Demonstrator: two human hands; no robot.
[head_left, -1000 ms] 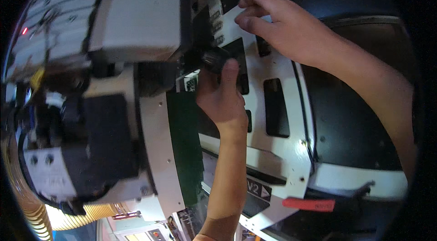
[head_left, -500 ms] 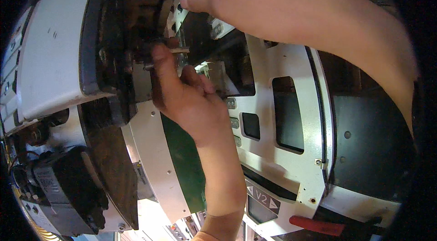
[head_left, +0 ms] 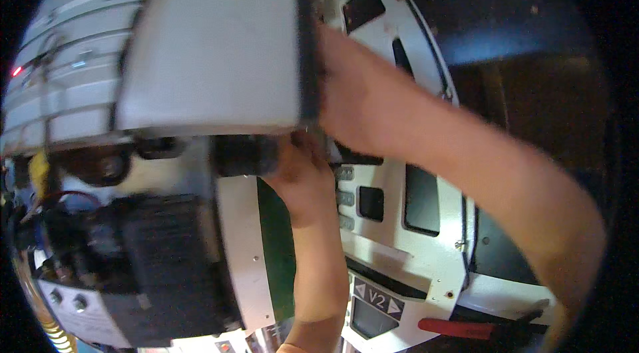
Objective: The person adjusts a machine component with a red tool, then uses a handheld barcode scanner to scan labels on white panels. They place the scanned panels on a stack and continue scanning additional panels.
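My left hand (head_left: 301,176) reaches up from the lower edge to the right end of a black cylindrical part (head_left: 243,155), under a large white machine cover (head_left: 216,46). Its fingers are mostly hidden and blurred, so whether they grip anything does not show. Coming in from the right, my right hand (head_left: 353,103) goes behind the dark right edge of the cover. The cover hides its fingers.
Right of my hands stands a white metal panel (head_left: 393,246) with cut-out openings. A red-handled tool (head_left: 456,328) lies at the lower right. Below the cover sits a black ribbed unit (head_left: 166,260). A green strip (head_left: 274,246) runs beside a light metal plate (head_left: 241,246).
The view has shifted, and the white cover now fills more of the upper middle. My right hand has come down behind its edge. The thin piece at my left fingers is now out of sight.
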